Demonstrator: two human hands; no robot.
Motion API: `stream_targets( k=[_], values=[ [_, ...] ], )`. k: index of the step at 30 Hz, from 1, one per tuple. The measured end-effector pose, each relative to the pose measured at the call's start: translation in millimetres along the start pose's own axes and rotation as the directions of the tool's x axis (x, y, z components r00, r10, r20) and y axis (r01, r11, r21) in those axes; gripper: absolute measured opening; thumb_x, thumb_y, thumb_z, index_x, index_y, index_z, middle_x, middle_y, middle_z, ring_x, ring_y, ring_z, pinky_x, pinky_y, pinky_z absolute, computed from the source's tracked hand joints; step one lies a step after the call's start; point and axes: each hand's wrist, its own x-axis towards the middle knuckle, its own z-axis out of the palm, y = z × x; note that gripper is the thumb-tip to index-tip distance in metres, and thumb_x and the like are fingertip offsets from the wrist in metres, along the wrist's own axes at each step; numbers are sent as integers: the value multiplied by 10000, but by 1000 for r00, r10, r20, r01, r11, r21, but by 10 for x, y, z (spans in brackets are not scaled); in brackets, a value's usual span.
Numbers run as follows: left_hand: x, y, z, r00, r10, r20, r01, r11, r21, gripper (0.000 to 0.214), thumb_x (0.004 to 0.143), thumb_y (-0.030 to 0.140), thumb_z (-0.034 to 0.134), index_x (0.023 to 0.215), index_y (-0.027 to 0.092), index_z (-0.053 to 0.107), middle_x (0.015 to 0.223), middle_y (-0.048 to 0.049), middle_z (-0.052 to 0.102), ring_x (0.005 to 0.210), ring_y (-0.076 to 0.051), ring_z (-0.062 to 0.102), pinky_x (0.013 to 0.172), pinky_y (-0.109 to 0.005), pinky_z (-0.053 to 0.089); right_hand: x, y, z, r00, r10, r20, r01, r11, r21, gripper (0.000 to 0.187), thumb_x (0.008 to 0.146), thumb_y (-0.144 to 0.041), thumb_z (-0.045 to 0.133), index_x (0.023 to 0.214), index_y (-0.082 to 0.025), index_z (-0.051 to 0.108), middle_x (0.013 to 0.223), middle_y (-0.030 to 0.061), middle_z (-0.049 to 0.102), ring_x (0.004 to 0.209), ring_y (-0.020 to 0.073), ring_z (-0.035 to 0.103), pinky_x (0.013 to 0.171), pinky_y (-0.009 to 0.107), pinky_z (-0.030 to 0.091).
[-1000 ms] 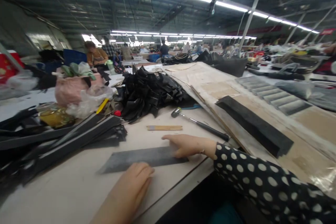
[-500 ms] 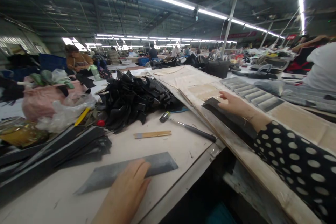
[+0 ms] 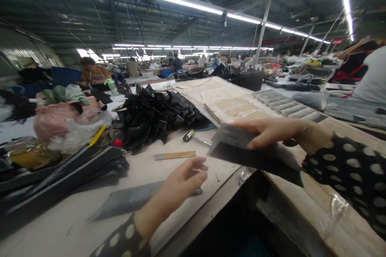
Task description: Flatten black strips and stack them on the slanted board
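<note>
My right hand (image 3: 273,131) grips a dark grey, flat strip of leather-like material (image 3: 241,150), thumb on its near side. The strip is tilted, lifted above the table's edge. My left hand (image 3: 184,180) hovers with its fingers apart and curved, holding nothing. Beneath and behind it, a similar grey strip (image 3: 126,200) lies on the pale table (image 3: 75,229), partly covered by the hand. A hammer (image 3: 189,135) rests beyond both hands, its handle mostly hidden by the lifted strip. Near it lies a flat, yellowish wooden stick (image 3: 175,155).
Black cut pieces (image 3: 153,114) form a heap at the back. Long dark strips (image 3: 75,176) lie at left, near a pink bag (image 3: 54,116) and a jar (image 3: 31,154). On the right-hand board (image 3: 223,92), grey strips (image 3: 286,104) overlap in a row. Several people work farther off.
My right hand has picked up the dark strip from the board and brought it left and nearer. My left hand has risen off the grey strip and moved right.
</note>
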Motion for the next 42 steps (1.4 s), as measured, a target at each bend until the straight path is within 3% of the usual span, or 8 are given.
stream_targets(
  k=[6, 9, 11, 14, 17, 21, 30, 42],
  values=[
    [232, -50, 294, 993, -70, 95, 105, 888, -447, 269, 717, 268, 607, 939, 129, 551, 881, -76, 618, 728, -133, 608, 615, -208, 470, 392, 40, 123, 950, 154, 273, -123, 984, -127, 791, 661, -235, 611, 1364, -183, 253, 1033, 39, 614, 889, 173, 589, 778, 285, 462],
    [375, -229, 358, 985, -172, -1, 143, 824, -548, 200, 692, 157, 598, 877, 118, 535, 825, -60, 619, 664, -121, 621, 568, -185, 470, 470, 89, -40, 996, 94, -8, -92, 951, -296, 723, 670, -278, 612, 1328, -168, 336, 939, 53, 625, 822, 179, 590, 753, 302, 464],
    [449, -337, 378, 969, -244, -42, 167, 771, -615, 217, 683, 121, 592, 887, 125, 520, 841, -59, 615, 696, -135, 634, 573, -189, 481, 458, 101, -34, 965, -56, -256, -58, 907, -417, 559, 735, -300, 551, 1268, -188, 423, 977, 71, 606, 873, 184, 568, 795, 324, 445],
    [493, -433, 399, 953, -298, -44, 188, 703, -686, 252, 688, 113, 594, 924, 133, 510, 868, -62, 607, 725, -135, 631, 596, -195, 486, 378, 122, 308, 920, -283, -272, 72, 802, -592, 383, 790, -343, 503, 1143, -196, 519, 1048, 83, 569, 965, 191, 519, 859, 343, 407],
    [467, -469, 409, 975, -221, 21, 174, 701, -691, 255, 702, 173, 619, 942, 142, 534, 897, -61, 601, 784, -134, 605, 636, -207, 477, 314, 199, 849, 928, -367, -68, 211, 667, -715, 372, 764, -364, 551, 1090, -187, 529, 1037, 85, 559, 981, 213, 492, 844, 366, 406],
    [400, -498, 365, 983, -140, 115, 181, 708, -683, 256, 739, 318, 604, 940, 163, 571, 945, -55, 593, 863, -154, 569, 672, -248, 476, 325, 330, 1251, 928, -347, -136, 110, 604, -789, 183, 791, -226, 506, 960, -163, 535, 933, 74, 561, 880, 203, 498, 758, 348, 421],
    [332, -479, 211, 974, -225, 3, 185, 795, -578, 297, 796, 389, 487, 907, 126, 568, 780, -63, 609, 657, -124, 589, 565, -210, 456, 323, 395, 1172, 916, -380, -129, 122, 570, -812, 147, 778, -92, 427, 848, -174, 528, 869, 50, 553, 828, 181, 493, 728, 317, 396],
    [303, -508, 273, 990, -101, -101, 38, 868, -494, 266, 740, 421, 563, 743, 160, 514, 705, 5, 533, 647, -88, 526, 620, -196, 434, 321, 389, 1370, 853, -472, -224, 79, 540, -838, 98, 794, -194, 463, 859, -171, 532, 822, 65, 562, 785, 208, 491, 691, 354, 402]
  ],
)
